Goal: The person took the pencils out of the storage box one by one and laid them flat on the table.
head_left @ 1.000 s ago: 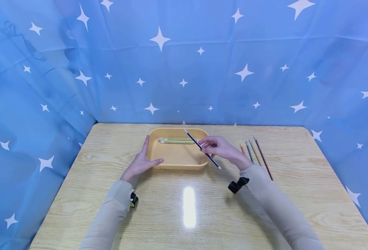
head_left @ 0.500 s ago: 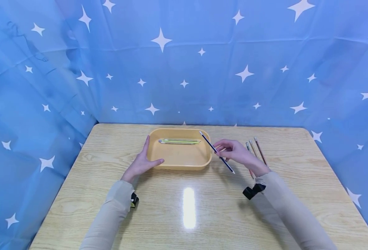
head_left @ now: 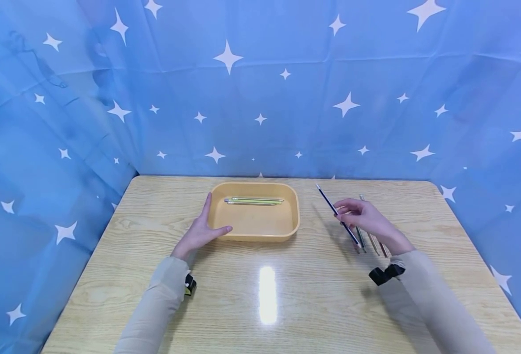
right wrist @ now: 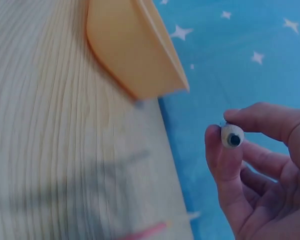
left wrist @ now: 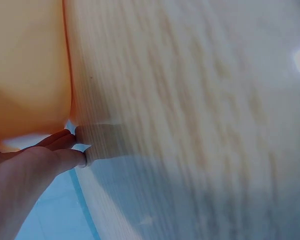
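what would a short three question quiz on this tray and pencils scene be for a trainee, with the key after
1. Which hand is at the side of the tray?

2. Multiple choice: what does the right hand pinch?
A) a spoon
B) a dark blue pencil
C) the edge of the starry curtain

3. True or false: every pencil in the scene lies inside the tray.

Key
1. The left hand.
2. B.
3. False: some pencils lie in the tray, but the dark blue one is held outside it, and other pencils lie on the table by the right hand.
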`<state>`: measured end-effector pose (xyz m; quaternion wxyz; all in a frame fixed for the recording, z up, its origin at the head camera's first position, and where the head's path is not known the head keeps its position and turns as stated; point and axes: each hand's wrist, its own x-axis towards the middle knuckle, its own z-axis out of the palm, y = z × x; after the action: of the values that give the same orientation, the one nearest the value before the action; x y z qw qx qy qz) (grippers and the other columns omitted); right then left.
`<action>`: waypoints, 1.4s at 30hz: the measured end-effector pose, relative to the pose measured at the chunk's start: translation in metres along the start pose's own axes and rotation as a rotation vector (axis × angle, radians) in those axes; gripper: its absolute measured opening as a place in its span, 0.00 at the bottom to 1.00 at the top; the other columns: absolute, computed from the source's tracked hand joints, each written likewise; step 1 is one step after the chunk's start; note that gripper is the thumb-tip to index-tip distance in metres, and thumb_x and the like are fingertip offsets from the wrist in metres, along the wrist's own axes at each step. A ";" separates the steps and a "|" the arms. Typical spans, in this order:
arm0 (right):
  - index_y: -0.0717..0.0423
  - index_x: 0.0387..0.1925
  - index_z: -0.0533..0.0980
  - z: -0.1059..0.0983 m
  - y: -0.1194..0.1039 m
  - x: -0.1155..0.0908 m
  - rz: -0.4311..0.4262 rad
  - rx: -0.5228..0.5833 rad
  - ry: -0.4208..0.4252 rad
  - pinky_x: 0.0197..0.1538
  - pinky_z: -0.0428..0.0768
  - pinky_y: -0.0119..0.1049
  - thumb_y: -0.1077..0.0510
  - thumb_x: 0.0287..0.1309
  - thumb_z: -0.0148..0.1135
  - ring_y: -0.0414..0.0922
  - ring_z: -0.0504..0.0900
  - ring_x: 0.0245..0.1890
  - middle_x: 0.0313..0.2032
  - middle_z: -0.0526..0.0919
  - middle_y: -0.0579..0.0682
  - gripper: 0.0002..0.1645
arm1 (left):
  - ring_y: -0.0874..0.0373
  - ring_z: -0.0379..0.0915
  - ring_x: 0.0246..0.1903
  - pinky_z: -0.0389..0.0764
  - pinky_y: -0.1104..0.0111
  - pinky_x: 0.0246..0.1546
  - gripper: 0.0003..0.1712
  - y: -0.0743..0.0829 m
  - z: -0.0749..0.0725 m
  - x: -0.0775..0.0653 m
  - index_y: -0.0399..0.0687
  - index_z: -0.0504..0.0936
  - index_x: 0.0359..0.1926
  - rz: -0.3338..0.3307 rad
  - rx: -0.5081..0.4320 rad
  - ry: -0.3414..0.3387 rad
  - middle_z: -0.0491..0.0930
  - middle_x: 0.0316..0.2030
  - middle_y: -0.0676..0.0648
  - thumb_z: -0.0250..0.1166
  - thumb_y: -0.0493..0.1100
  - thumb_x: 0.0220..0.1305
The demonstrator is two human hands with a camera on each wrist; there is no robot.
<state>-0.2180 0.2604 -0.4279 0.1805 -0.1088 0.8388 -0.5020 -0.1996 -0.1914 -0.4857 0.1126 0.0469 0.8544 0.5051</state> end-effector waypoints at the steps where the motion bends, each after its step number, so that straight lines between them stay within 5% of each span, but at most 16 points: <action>1: 0.66 0.60 0.69 -0.003 0.003 -0.002 0.002 0.001 0.008 0.38 0.81 0.46 0.58 0.68 0.57 0.42 0.79 0.37 0.49 0.76 0.67 0.24 | 0.34 0.49 0.68 0.51 0.46 0.67 0.70 0.000 0.000 0.000 0.60 0.27 0.76 -0.001 0.000 0.001 0.39 0.74 0.35 0.74 0.56 0.53; 12: 0.72 0.62 0.66 -0.030 0.040 -0.011 0.047 -0.031 0.092 0.35 0.81 0.40 0.60 0.68 0.57 0.43 0.79 0.35 0.49 0.74 0.69 0.27 | 0.36 0.51 0.68 0.52 0.46 0.67 0.69 0.003 -0.002 0.000 0.61 0.27 0.76 -0.014 0.001 0.003 0.41 0.74 0.36 0.73 0.55 0.53; 26: 0.77 0.59 0.65 -0.052 0.080 -0.024 0.038 -0.074 0.216 0.34 0.80 0.32 0.63 0.68 0.55 0.31 0.78 0.35 0.46 0.77 0.69 0.25 | 0.35 0.50 0.68 0.52 0.46 0.67 0.69 0.003 -0.001 0.001 0.61 0.27 0.76 -0.011 -0.006 0.003 0.40 0.74 0.35 0.74 0.54 0.53; 42: 0.77 0.56 0.67 -0.055 0.099 -0.026 0.057 -0.198 0.275 0.32 0.80 0.31 0.64 0.68 0.54 0.33 0.75 0.33 0.44 0.75 0.68 0.21 | 0.36 0.49 0.68 0.51 0.47 0.67 0.69 0.002 -0.001 -0.001 0.61 0.27 0.76 -0.009 -0.023 0.003 0.39 0.74 0.36 0.74 0.53 0.54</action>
<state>-0.2175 0.3607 -0.4869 0.0664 -0.0325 0.9038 -0.4216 -0.1991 -0.1910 -0.4835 0.1140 0.0412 0.8489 0.5145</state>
